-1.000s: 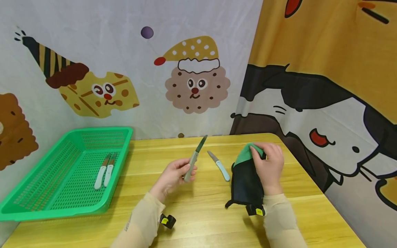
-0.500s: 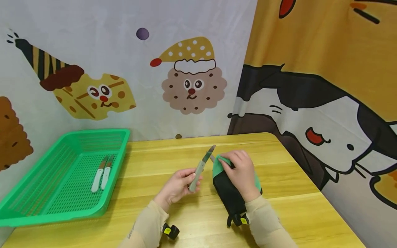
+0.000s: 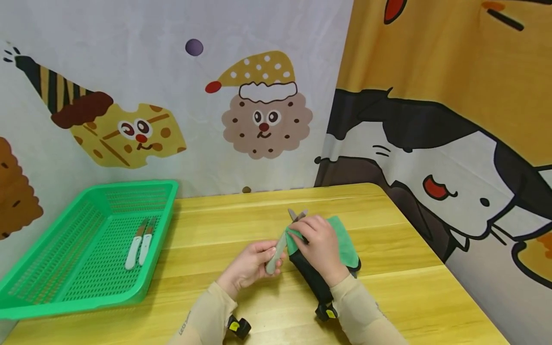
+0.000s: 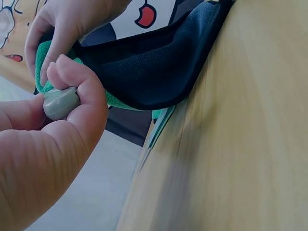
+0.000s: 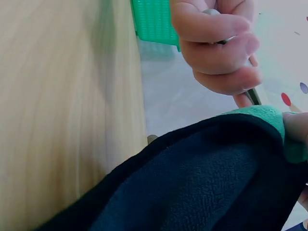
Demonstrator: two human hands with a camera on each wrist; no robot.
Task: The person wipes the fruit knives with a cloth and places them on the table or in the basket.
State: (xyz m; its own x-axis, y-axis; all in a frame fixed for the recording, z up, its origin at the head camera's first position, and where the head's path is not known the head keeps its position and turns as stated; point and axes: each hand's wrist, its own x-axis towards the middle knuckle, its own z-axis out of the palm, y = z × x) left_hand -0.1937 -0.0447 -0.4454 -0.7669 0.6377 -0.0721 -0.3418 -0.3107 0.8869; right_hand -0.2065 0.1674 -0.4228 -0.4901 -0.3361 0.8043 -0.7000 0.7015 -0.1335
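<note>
My left hand [image 3: 254, 261] grips a paring knife [image 3: 277, 257] by its grey-green handle, blade slanting up and away. Between finger and thumb, my right hand [image 3: 320, 245] pinches a cloth [image 3: 345, 239], green on one face and black on the other. The cloth's green fold meets the knife where the handle joins the blade; most of the blade is hidden behind cloth and fingers. In the left wrist view the handle's butt end faces the camera. A second knife [image 4: 162, 125] with a pale blue-green handle lies on the table behind the cloth, mostly covered in the head view.
A green plastic basket [image 3: 160, 242] stands at the table's left. Inside it, along the right side, lie two white-handled knives [image 3: 134, 250]. The wooden table [image 3: 405, 287] ends at a printed curtain [image 3: 267, 172] along the back and right.
My right hand has carried the cloth left and brought it onto the knife in my left hand. The cloth now covers most of the knife lying on the table.
</note>
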